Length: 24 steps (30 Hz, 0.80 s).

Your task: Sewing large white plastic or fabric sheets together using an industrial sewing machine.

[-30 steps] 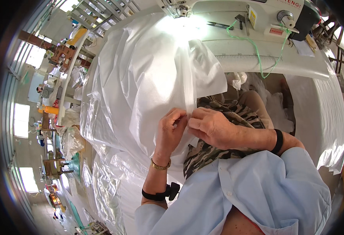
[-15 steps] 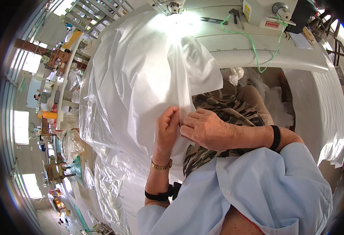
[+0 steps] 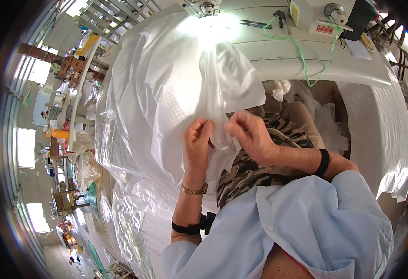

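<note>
A big white plastic sheet (image 3: 166, 83) with a fine grid texture runs in folds from a bright lamp at the sewing machine's needle end (image 3: 208, 9) down toward my lap. At one of its folded edges my left hand (image 3: 197, 139) is closed, thumb against fingertips, pinching the sheet. Just right of that edge, my right hand (image 3: 252, 135) is raised with curled fingers. Its fingertips are smeared by motion, so whether they hold the sheet cannot be seen. Between the hands a strip of the sheet hangs loosely.
On the white machine table (image 3: 278, 51) lie dark tweezers (image 3: 255, 23) and a small black-headed tool (image 3: 279, 16). Green cord (image 3: 301, 56) trails from the machine body's knob (image 3: 336, 13) over the table edge. More clear plastic (image 3: 134, 218) piles at left.
My right hand has come off the folded edge, lifting slightly upward and right. My left hand has moved up a little and stays pinched. The sheet between them has spread looser.
</note>
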Tool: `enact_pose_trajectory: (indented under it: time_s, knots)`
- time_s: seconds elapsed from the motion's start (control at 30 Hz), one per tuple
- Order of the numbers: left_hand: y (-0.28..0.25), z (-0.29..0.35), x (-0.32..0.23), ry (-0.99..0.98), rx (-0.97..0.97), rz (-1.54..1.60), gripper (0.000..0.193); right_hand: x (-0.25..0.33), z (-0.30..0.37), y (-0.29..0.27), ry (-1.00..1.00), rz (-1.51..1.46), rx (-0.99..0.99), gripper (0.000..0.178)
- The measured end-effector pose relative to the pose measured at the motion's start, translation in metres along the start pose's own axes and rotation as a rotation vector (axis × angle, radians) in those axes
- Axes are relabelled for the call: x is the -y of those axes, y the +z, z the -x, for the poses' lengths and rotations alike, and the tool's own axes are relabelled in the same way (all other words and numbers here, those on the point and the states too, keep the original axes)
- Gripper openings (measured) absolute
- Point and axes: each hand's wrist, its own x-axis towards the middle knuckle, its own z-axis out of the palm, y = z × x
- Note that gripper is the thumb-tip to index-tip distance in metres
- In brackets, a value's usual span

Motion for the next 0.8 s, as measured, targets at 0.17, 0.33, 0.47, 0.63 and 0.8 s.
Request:
enact_pose_trajectory:
  time_s: [0.17, 0.33, 0.47, 0.63, 0.8]
  knots:
    - [-0.003, -0.001, -0.004, -0.072, -0.012, 0.179, 0.011, -0.02, -0.005, 0.016, 0.421, -0.554, -0.006, 0.021]
    - [-0.011, -0.003, -0.006, 0.019, 0.037, 0.178, 0.009, -0.023, -0.011, 0.043, 0.279, -0.64, 0.115, 0.014]
    - [-0.015, -0.007, -0.015, 0.03, 0.058, 0.022, 0.009, -0.029, -0.025, 0.032, 0.078, -0.13, 0.391, 0.018]
    - [-0.004, -0.001, -0.011, 0.113, 0.014, -0.102, 0.005, -0.055, -0.01, 0.024, 0.275, -0.36, 0.318, 0.024]
    - [0.003, 0.001, -0.007, 0.259, -0.03, -0.293, 0.005, -0.057, 0.009, -0.015, 0.703, -0.467, -0.172, 0.032]
